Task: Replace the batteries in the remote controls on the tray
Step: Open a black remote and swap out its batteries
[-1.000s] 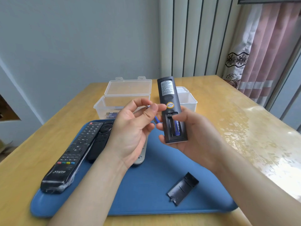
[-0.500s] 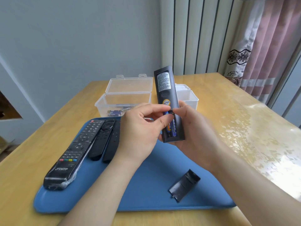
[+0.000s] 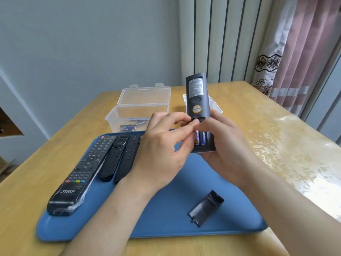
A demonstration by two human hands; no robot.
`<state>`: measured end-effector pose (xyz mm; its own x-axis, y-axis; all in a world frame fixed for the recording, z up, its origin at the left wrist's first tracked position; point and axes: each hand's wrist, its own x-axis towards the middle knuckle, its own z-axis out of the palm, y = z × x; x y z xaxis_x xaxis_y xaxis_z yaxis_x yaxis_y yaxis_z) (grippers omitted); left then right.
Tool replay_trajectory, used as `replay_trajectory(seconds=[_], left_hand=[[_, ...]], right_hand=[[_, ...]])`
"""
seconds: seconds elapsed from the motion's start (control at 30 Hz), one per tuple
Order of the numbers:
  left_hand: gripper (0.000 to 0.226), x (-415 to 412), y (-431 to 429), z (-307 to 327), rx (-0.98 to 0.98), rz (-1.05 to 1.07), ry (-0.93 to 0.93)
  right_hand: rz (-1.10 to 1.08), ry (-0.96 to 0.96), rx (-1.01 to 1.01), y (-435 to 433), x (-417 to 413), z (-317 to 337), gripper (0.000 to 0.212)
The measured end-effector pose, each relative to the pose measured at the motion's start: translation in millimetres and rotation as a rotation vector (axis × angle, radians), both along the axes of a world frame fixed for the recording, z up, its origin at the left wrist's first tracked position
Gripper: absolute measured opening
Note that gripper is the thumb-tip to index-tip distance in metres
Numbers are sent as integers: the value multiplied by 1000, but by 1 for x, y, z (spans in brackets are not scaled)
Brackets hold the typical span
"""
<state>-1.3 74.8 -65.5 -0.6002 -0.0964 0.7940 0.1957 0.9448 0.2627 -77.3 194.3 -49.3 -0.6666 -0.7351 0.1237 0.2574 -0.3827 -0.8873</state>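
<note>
Your right hand (image 3: 227, 145) grips a grey remote (image 3: 198, 97) above the tray (image 3: 166, 218), near its far edge. Your left hand (image 3: 162, 150) pinches a battery (image 3: 197, 139) in its open compartment. The cover (image 3: 206, 207) lies near the tray's front-right corner.

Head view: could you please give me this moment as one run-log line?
right hand holds remote | left hand pinches battery in bay | cover off, on tray

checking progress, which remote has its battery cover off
The grey remote held in the right hand, its two batteries showing; the black ones lie buttons up on the tray.
</note>
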Motion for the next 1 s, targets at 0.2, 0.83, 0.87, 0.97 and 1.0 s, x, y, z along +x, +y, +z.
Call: replay_trajectory(seconds=[0.2,0.83,0.87,0.97,1.0], left_hand=[[26,6,5,11,519,-154,-188],[17,16,17,27,696,-180,15],[18,16,16,25,574,-149,56],[19,12,20,10,185,-66,63],[17,10,23,5,94,-34,52]], right_hand=[[60,30,68,6,-19,-6,55],[-21,-263,113,7,-20,-9,28],[7,-289,89,5,-18,-9,29],[63,-302,52,1,-17,-10,35],[65,-307,40,1,-17,-10,37]])
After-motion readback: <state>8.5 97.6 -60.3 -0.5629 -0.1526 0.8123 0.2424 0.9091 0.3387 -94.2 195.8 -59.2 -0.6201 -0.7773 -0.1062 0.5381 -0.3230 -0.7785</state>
